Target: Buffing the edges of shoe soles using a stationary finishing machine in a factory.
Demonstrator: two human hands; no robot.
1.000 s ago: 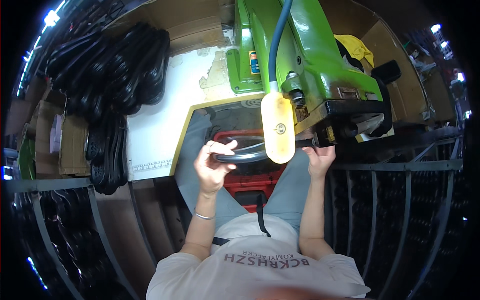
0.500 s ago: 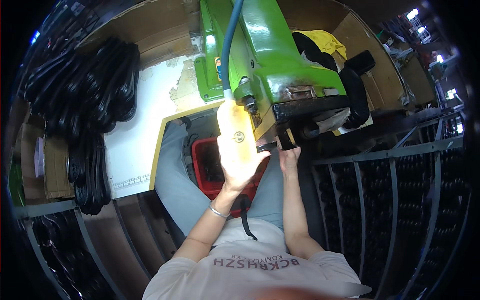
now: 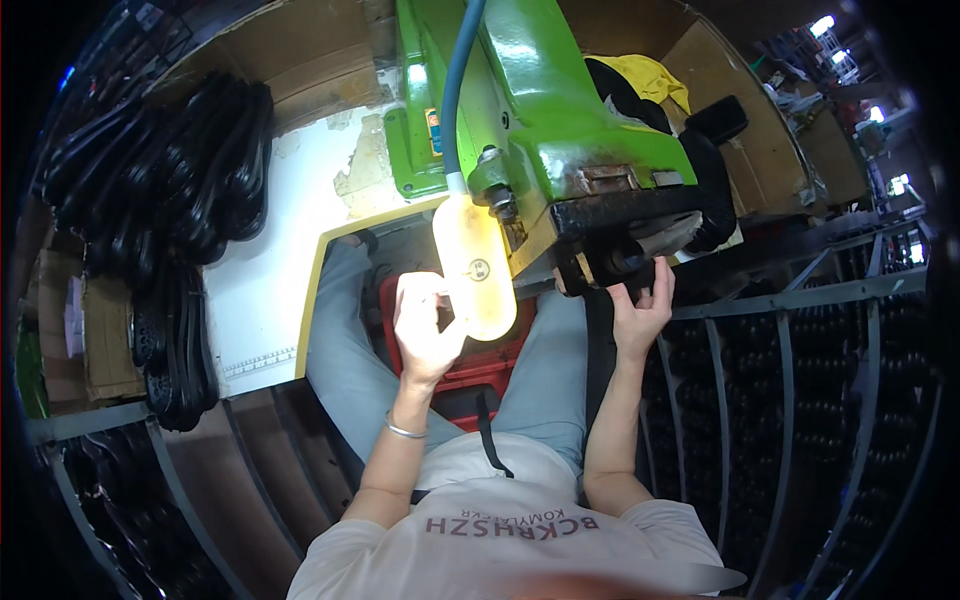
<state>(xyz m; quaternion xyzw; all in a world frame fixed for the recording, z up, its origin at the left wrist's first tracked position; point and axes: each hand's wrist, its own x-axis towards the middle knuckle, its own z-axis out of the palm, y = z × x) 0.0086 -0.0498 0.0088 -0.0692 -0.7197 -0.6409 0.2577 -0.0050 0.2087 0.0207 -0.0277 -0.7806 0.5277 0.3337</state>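
Note:
A lit yellow oblong lamp (image 3: pixel 474 270) hangs from a blue hose beside the head of a green machine (image 3: pixel 610 145). My left hand (image 3: pixel 422 335) is at the lamp's left side, thumb and curved fingers apart with a gap between them. The lamp covers some of its fingertips. Right of the machine's black work head (image 3: pixel 585 272), my right hand (image 3: pixel 643 312) is raised with fingers spread and tips close to a dark round part (image 3: pixel 628 262). Whether they touch it I cannot tell. No held piece shows in either hand.
Bundles of black strap-like pieces (image 3: pixel 165 175) lie on the white table (image 3: pixel 255 290) at left. Below the lamp, a red crate (image 3: pixel 470 375) stands between my knees. Metal racks (image 3: pixel 790 400) of dark pieces flank me. Cardboard (image 3: pixel 310 65) surrounds the back, with yellow cloth (image 3: pixel 650 80) at right.
My left hand has moved left, out from in front of the lamp. My right hand has shifted right and up, its fingers now spread. The black piece between the hands is out of sight.

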